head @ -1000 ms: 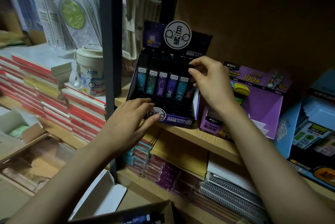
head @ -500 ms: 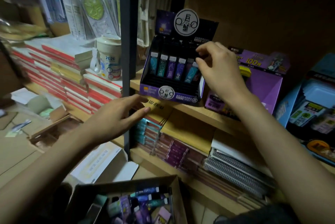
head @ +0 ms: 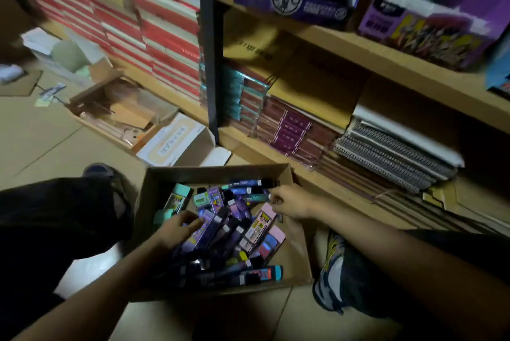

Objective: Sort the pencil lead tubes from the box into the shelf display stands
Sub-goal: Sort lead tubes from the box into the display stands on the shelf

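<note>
A cardboard box [head: 215,171] stands on the floor between my knees, holding several loose pencil lead tubes [head: 248,233] in purple, dark, pink and teal. My left hand [head: 176,227] is inside at the left, with fingers curled over a purple tube [head: 205,226]. At the box's far right, my right hand [head: 289,201] pinches the end of a dark teal tube [head: 256,198]. The purple display stand [head: 289,1] with a round logo sits on the upper shelf, cut off by the frame's top. The view is blurred.
A second purple stand [head: 430,26] sits to the first one's right. The lower shelf [head: 248,145] holds notebooks [head: 386,153] and brown packs. A black post [head: 211,65] divides the shelving. Red book stacks [head: 165,37], open boxes [head: 176,145] and my shoe [head: 331,271] surround the box.
The view dropped from the upper shelf down to the floor box. Both hands left the display stand and came down into the box onto the tubes.
</note>
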`<state>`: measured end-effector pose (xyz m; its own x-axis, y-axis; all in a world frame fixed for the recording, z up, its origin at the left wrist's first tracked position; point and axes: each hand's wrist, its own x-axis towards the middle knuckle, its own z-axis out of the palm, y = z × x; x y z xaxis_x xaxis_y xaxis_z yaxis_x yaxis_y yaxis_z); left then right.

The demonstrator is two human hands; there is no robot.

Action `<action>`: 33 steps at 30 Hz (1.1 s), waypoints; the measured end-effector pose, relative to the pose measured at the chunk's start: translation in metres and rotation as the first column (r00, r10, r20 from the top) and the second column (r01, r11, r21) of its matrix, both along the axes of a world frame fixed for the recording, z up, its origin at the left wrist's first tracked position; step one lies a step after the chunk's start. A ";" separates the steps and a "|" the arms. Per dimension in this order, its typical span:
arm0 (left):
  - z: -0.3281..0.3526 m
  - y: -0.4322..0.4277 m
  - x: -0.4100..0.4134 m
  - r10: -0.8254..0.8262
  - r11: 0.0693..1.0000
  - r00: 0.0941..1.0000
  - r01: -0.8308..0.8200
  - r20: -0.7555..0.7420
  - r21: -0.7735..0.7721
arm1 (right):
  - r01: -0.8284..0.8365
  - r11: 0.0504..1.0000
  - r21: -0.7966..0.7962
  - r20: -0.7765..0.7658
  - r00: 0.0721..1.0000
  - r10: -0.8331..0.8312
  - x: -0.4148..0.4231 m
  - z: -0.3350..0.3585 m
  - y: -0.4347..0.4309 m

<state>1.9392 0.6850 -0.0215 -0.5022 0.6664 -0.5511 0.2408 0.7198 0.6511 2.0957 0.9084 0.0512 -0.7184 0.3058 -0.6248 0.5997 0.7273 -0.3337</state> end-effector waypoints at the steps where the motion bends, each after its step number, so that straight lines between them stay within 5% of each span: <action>1: -0.013 -0.007 0.006 0.030 1.000 0.999 -0.030 0.030 0.007 | 0.094 0.994 -0.059 0.007 0.996 -0.093 0.003 -0.022 -0.003; 6: -0.054 -0.013 0.021 0.142 0.990 0.986 -0.143 0.083 0.016 | 0.460 0.881 -0.110 0.066 0.888 -0.455 0.017 -0.115 -0.024; 10: -0.077 -0.003 0.021 0.200 0.979 0.979 -0.199 0.024 -0.034 | 0.701 0.710 -0.074 0.039 0.713 -0.700 0.019 -0.152 -0.052; 15: -0.093 0.006 0.039 0.099 0.994 0.984 -0.104 -0.148 -0.029 | 0.581 0.805 0.123 -0.031 0.813 -0.582 0.013 -0.165 -0.072; 18: -0.099 0.008 0.047 0.161 0.984 0.975 -0.170 -0.155 -0.045 | 0.581 0.812 0.054 -0.222 0.800 -0.558 0.009 -0.165 -0.084; 21: -0.103 0.012 0.045 0.168 0.983 0.974 -0.177 -0.154 -0.053 | 0.812 0.528 -0.249 -0.300 0.453 -0.839 -0.001 -0.167 -0.089; 24: -0.106 0.017 0.032 0.214 0.973 0.976 -0.217 -0.044 -0.080 | 0.909 0.218 -0.355 -0.199 0.154 -0.968 -0.013 -0.171 -0.081; 29: -0.109 0.024 0.019 0.180 0.967 0.983 -0.170 0.034 -0.187 | 0.914 0.019 -0.406 0.100 0.065 -0.993 -0.016 -0.179 -0.071; 33: -0.110 0.028 0.026 0.085 0.977 0.996 -0.082 0.010 -0.197 | 0.874 -0.040 -0.485 0.195 0.063 -0.979 -0.006 -0.172 -0.069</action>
<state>1.9648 0.7133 -0.1320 -0.5400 0.5004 -0.6767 0.1635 0.8511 0.4989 2.0897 0.8395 -0.1208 -0.0798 0.5654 -0.8210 0.5123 -0.6832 -0.5203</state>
